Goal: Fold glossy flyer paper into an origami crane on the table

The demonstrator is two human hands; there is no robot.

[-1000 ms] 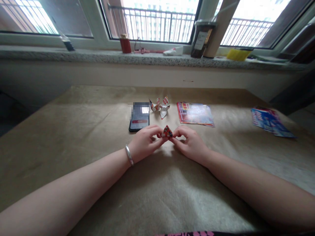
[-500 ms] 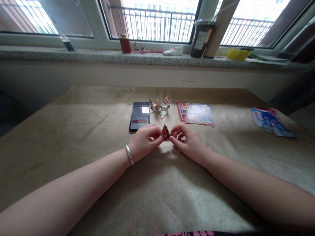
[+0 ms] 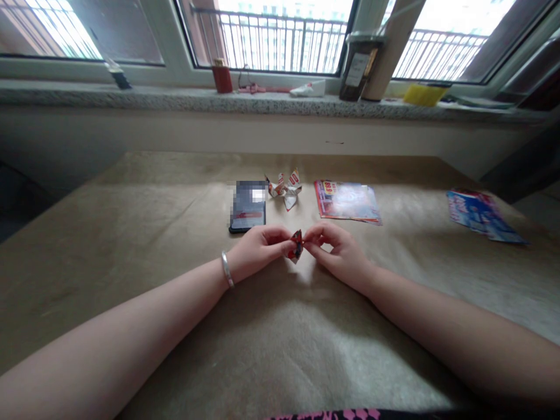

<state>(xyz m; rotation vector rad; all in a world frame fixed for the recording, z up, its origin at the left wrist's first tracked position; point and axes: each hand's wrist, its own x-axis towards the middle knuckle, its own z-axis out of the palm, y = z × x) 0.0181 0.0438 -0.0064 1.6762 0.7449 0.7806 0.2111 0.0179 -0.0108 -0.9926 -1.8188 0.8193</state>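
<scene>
A small folded piece of printed paper (image 3: 297, 247), red, dark and white, is held over the table between my two hands. My left hand (image 3: 265, 249) pinches its left side between thumb and fingers, and a silver bracelet (image 3: 227, 269) circles that wrist. From the other side, my right hand (image 3: 333, 245) pinches the paper's right edge at the fingertips. Just beyond the hands lie folded paper shapes (image 3: 289, 192) in white, red and orange, their points sticking up. Left of them is a phone (image 3: 247, 207), partly blurred out.
A stack of printed leaflets (image 3: 349, 201) lies right of the folded shapes, with more blue leaflets (image 3: 481, 216) farther right on the table (image 3: 131, 233). Behind, the stone windowsill (image 3: 175, 104) bears a red container (image 3: 223, 79), a dark lidded jar (image 3: 356, 70) and a yellow item (image 3: 424, 94).
The folded paper has turned in my fingers, from an upright triangle to a narrower, tilted shape. My right fingertips have closed on its edge, and both hands have shifted slightly.
</scene>
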